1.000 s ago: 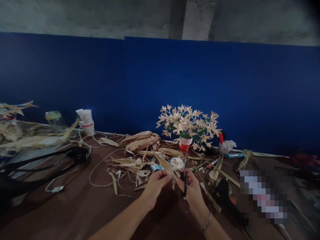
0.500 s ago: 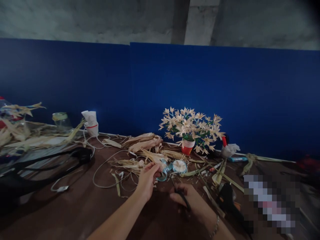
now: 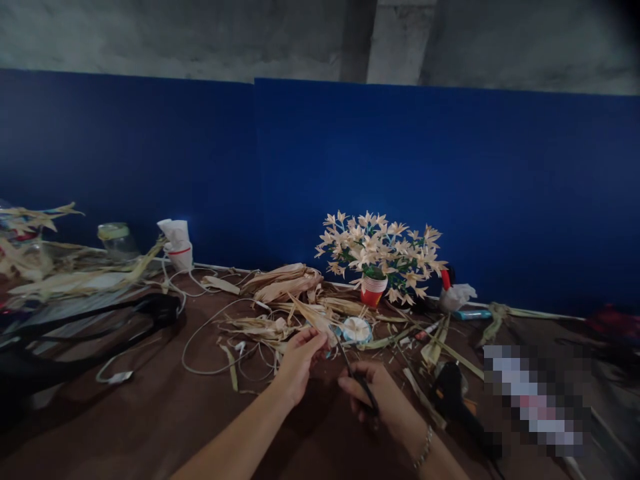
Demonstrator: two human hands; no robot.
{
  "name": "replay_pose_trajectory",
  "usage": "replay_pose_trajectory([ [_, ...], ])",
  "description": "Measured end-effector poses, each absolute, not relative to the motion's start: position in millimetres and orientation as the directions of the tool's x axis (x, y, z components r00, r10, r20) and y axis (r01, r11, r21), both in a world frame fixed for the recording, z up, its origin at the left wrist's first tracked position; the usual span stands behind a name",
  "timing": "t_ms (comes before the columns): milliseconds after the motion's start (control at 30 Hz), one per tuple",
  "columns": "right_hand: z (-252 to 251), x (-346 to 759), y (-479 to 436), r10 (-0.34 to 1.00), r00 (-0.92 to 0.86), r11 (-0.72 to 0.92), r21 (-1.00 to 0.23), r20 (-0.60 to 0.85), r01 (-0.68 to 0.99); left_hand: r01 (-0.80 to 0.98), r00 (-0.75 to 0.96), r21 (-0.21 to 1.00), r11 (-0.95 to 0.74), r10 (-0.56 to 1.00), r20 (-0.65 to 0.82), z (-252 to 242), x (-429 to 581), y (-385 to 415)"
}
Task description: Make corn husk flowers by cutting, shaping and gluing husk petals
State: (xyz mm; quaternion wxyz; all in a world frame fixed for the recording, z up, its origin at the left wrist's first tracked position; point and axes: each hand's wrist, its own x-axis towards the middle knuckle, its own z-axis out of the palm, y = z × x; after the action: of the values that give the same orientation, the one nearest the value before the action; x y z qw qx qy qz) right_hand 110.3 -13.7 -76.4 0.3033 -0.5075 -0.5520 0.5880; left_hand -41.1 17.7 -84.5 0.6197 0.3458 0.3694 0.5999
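Observation:
My left hand (image 3: 300,363) pinches the lower end of a pale piece of corn husk (image 3: 311,315), whose pointed tip rises up and to the left. In my right hand (image 3: 373,393) is a pair of dark scissors (image 3: 363,385), blades pointing up and left beside the husk. Whether the blades touch it cannot be made out. Just behind my hands sits a light blue roll (image 3: 357,329) with a white centre. Dry husks (image 3: 287,283) are heaped farther back.
A red and white cup (image 3: 373,292) holds pale husk flowers (image 3: 370,247). White cables (image 3: 187,343) loop at the left, near a black frame-like object (image 3: 160,312). A black glue gun (image 3: 450,390) lies right of my right hand. A glass jar (image 3: 118,241) stands back left.
The husk in my left hand now stands more upright, and the scissor blades are closer to it. The whole view has shifted slightly.

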Motion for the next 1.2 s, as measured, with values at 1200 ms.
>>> replay_pose_trajectory([
  [1200,-79,124,-9,0.907,-0.351,-0.105,-0.932,-0.232,0.347,-0.268,0.199,0.954,0.136,0.977,-0.083,-74,-63,29],
])
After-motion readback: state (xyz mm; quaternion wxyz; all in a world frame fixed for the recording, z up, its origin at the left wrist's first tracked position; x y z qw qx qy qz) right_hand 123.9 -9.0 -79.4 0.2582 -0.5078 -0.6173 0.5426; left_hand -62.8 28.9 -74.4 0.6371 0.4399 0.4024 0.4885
